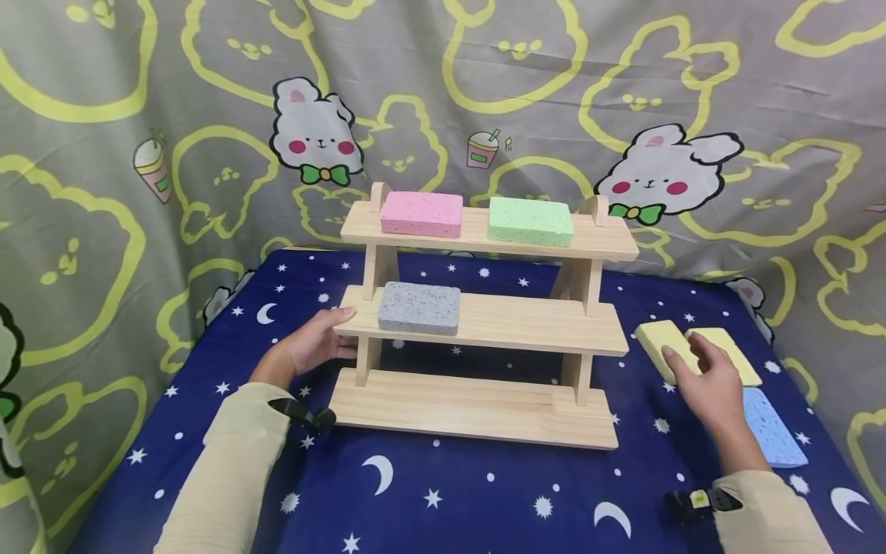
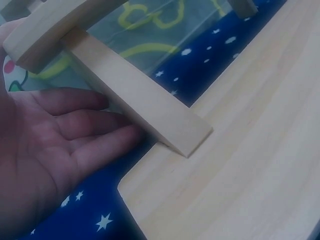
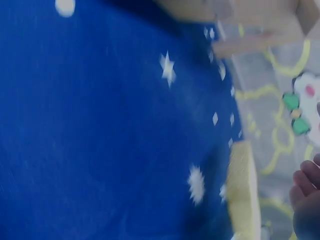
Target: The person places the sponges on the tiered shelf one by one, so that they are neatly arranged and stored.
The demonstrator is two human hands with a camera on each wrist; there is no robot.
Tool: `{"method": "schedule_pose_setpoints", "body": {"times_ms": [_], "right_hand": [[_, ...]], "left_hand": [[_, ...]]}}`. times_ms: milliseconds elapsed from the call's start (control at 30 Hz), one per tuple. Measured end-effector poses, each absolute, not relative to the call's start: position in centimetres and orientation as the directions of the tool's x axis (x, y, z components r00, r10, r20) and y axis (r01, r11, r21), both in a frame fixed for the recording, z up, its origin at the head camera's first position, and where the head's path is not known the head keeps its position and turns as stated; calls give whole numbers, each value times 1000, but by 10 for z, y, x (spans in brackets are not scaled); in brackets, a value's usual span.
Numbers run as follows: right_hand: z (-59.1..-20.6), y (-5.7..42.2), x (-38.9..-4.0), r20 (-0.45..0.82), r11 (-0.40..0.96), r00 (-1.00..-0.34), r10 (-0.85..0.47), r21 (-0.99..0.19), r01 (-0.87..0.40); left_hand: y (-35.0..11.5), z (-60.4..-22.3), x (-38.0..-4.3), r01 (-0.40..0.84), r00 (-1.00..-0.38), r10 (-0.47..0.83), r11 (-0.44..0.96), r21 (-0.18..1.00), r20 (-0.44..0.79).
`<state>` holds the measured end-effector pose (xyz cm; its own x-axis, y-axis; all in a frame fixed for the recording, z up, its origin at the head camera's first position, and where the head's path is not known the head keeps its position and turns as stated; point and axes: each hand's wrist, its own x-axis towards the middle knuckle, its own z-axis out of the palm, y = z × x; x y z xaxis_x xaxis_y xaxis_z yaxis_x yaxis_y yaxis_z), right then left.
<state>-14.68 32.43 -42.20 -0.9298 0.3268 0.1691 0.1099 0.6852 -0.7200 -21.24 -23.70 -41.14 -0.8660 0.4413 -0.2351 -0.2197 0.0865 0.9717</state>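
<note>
My left hand (image 1: 314, 342) holds the left end of a three-tier wooden display shelf (image 1: 533, 319), thumb on the middle board. In the left wrist view its fingers (image 2: 100, 155) reach beside the wooden upright (image 2: 145, 97). My right hand (image 1: 716, 392) pinches a pale yellow sponge (image 1: 657, 342), tilted, to the right of the shelf; the sponge (image 3: 242, 195) shows edge-on in the right wrist view. A second yellow sponge (image 1: 741, 362) lies just behind that hand, partly hidden by it. Beside the right wrist lies a blue sponge (image 1: 771, 431).
On the top board sit a pink sponge (image 1: 421, 215) and a green sponge (image 1: 530, 221). A grey speckled sponge (image 1: 418, 309) rests at the left of the middle board. Dark blue cloth (image 1: 415, 492) covers the table, and a patterned curtain (image 1: 429, 77) hangs behind.
</note>
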Motion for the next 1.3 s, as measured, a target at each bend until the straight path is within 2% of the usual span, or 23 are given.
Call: {"method": "schedule_pose_setpoints", "body": {"times_ms": [167,500,700,800,933,1167,1300], "right_hand": [[-434,339,-153,129,694,-915,382,-694,191],[-450,351,-165,122,753,-916,383,-615,233],[-455,351,-171,31,735,-910,414,-601,314],[-457,350,-173,23,739,-908,419,-589,326],[-460,348,-178,45,791,-920,389,-529,308],[-457,341,-188,-57,803,-898,436,-426,417],[-457,340,-189,-51,809,-898,437,-413,418]], "left_hand": [[-237,-411,-212,-219,-866,442,84,972,-234],[-236,-411,-213,-233,-868,428,95,968,-251],[-235,-411,-213,-235,-867,432,87,968,-249],[-234,-411,-213,-235,-864,437,86,968,-249],[-235,-411,-213,-234,-866,434,87,968,-248],[-236,-412,-213,-234,-868,425,102,967,-255],[-236,-411,-213,-236,-869,425,97,967,-254]]}}
